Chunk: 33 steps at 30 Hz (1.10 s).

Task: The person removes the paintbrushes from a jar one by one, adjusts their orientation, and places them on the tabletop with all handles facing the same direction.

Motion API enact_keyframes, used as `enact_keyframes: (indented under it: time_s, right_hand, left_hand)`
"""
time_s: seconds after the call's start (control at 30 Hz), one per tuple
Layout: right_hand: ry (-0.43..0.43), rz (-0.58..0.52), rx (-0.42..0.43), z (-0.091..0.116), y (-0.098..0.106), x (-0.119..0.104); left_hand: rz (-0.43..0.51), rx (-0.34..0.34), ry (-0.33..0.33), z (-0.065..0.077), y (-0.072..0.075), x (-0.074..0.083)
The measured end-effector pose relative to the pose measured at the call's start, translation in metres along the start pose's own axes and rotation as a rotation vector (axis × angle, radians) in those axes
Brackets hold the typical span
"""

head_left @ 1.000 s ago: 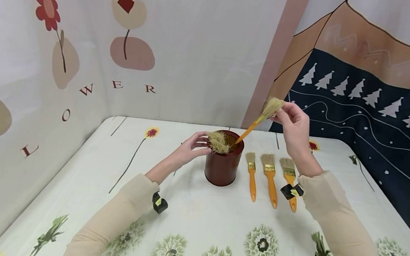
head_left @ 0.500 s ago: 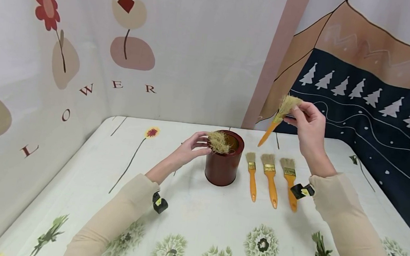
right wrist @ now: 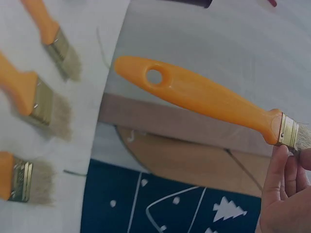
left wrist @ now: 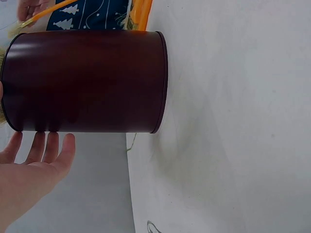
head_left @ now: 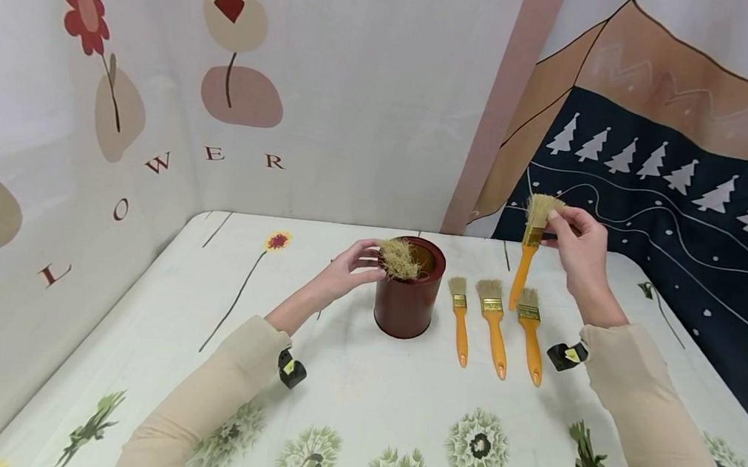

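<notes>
the right hand pinches an orange-handled paintbrush by its bristle end, handle down, near three laid paintbrushes. the left hand, fingers loosely spread, rests against the dark-red can (a bristle tuft shows at its mouth). probably a laying-out step; next calls for tipping the bristles away and lowering.

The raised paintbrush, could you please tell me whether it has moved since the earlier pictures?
Yes: in the head view, the raised paintbrush has moved right, away from the red can.
</notes>
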State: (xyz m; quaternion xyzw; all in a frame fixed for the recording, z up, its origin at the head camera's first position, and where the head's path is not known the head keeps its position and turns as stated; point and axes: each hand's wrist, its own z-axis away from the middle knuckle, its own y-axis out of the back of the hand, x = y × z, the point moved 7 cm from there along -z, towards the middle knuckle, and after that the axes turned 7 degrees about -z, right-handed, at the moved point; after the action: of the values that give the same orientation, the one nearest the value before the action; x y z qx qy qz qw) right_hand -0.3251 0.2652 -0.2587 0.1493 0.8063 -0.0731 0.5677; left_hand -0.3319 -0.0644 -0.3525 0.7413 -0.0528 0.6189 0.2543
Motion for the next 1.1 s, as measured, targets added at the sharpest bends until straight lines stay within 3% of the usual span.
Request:
enact_keyframes:
  time_s: [0.07,0.3,0.4,0.6,1.1]
  right_hand:
    - [-0.017,0.018,-0.006,-0.012,0.008,0.022]
    - [-0.067,-0.003,-0.032,-0.095,0.06,0.168]
    - [-0.064,0.096,-0.036,-0.108,0.07,0.198]
    - [-0.108,0.239,-0.045,-0.104,0.082,0.215]
    - [-0.211,0.39,-0.043,-0.074,0.109,0.23]
  left_hand:
    - [0.005,-0.001,0.001,0.0,0.0,0.0]
    - [0.016,-0.014,0.018,-0.001,0.0,0.001]
    - [0.019,-0.019,0.018,-0.002,0.0,0.0]
    - [0.008,-0.012,0.017,-0.001,0.0,0.001]
    - [-0.01,0.005,0.009,0.001,0.0,0.002]
